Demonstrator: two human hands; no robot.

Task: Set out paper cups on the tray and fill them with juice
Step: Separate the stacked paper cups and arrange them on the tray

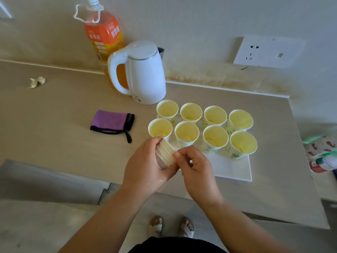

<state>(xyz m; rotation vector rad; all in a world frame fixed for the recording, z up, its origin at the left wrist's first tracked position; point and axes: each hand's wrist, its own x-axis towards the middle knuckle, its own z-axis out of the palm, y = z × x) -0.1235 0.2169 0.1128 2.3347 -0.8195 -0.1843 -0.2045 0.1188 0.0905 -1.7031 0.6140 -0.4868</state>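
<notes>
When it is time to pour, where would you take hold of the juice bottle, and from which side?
Probably grip the juice bottle by its labelled upper body, coming from the left: it stands upright, and the white kettle blocks its lower half in front.

I see eight cups (215, 137) in two rows of four on the tray's (233, 168) far half. The kettle (145, 75) stands behind its far-left corner, the bottle (102, 35) behind the kettle, the pouch (111, 122) left of the tray, the stack (165, 152) over its near-left corner.
</notes>
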